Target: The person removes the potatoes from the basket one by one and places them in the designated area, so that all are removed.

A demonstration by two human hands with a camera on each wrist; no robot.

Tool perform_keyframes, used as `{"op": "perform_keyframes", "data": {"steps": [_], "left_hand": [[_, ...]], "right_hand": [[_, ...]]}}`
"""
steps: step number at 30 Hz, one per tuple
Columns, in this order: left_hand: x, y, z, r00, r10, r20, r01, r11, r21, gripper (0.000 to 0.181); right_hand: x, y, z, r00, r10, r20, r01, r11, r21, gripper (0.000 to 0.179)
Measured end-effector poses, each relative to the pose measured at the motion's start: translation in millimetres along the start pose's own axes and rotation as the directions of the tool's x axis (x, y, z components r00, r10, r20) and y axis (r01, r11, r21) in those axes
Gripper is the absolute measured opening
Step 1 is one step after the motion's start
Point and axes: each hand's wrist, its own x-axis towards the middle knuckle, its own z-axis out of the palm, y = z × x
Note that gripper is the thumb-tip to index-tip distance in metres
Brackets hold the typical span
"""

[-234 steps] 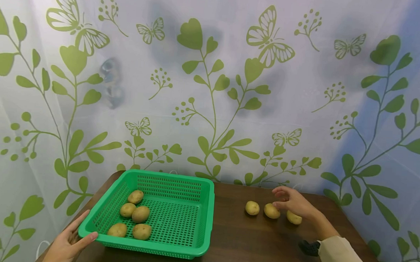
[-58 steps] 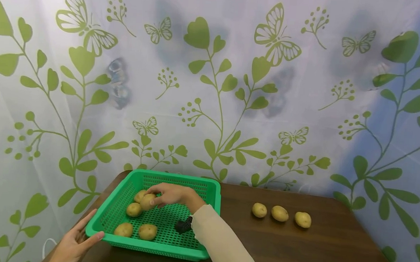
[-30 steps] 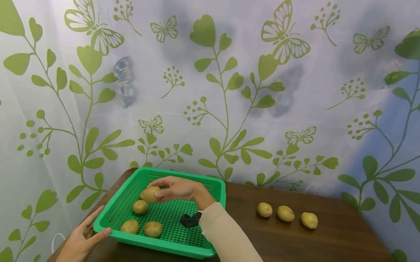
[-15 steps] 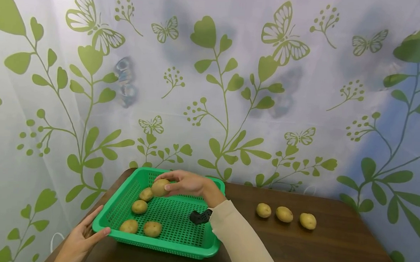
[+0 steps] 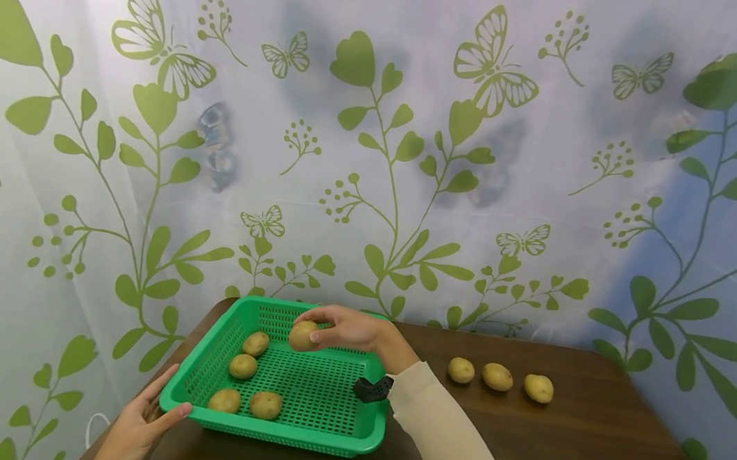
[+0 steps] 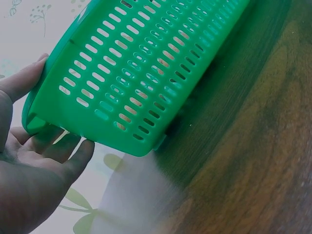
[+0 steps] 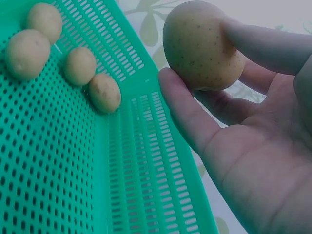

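Observation:
My right hand (image 5: 349,329) pinches a potato (image 5: 302,335) between thumb and fingers, above the far part of the green plastic basket (image 5: 307,441). In the right wrist view this potato (image 7: 202,46) shows brown specks, and the fingers curl around its side. Several other potatoes lie on the basket floor along its left side, among them a back potato (image 5: 255,343) and a front one (image 5: 266,405). My left hand (image 5: 137,423) grips the near left corner of the basket. The left wrist view shows its thumb over the rim and its fingers (image 6: 80,157) under it.
On the brown table (image 5: 557,448), to the right of the basket, three potatoes sit in a row: a left one (image 5: 461,370), a middle one (image 5: 498,377) and a right one (image 5: 538,389). A curtain (image 5: 372,154) with leaves and butterflies hangs behind the table.
My right hand was over the table potatoes at first, then took a potato from the basket. It has since lifted that potato and moved it to the right. The left hand keeps its hold.

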Motion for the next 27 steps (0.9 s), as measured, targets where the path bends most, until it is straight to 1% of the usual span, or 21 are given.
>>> {"op": "perform_keyframes", "data": {"steps": [5, 8, 12, 17, 24, 27], "left_hand": [[0.7, 0.9, 0.6, 1.000, -0.003, -0.004, 0.003, 1.000, 0.003, 0.080], [0.6, 1.8, 0.3, 1.000, -0.016, -0.006, 0.016, 1.000, 0.015, 0.080], [0.9, 2.2, 0.0, 0.999, -0.037, 0.005, 0.037, 0.999, 0.005, 0.081], [1.1, 2.8, -0.9, 0.997, -0.073, 0.018, 0.073, 0.997, -0.001, 0.082], [1.3, 2.2, -1.8, 0.996, -0.085, 0.016, 0.085, 0.996, 0.016, 0.082], [1.0, 1.7, -1.6, 0.997, -0.080, 0.023, 0.080, 0.997, -0.005, 0.082]], "right_hand": [[-11.3, -0.8, -5.1, 0.999, 0.032, -0.016, -0.033, 0.999, -0.029, 0.045], [-16.7, -2.4, -6.3, 0.998, 0.053, -0.033, -0.055, 0.997, -0.062, 0.045], [-24.3, -5.2, -8.3, 0.996, 0.079, -0.046, -0.082, 0.994, -0.069, 0.046], [-32.9, -8.9, -12.0, 0.996, 0.081, -0.046, -0.084, 0.993, -0.077, 0.046], [-46.7, -12.3, -17.1, 0.995, 0.084, -0.048, -0.090, 0.988, -0.126, 0.048], [-53.5, -13.8, -19.2, 0.994, 0.086, -0.061, -0.096, 0.979, -0.179, 0.046]]}}
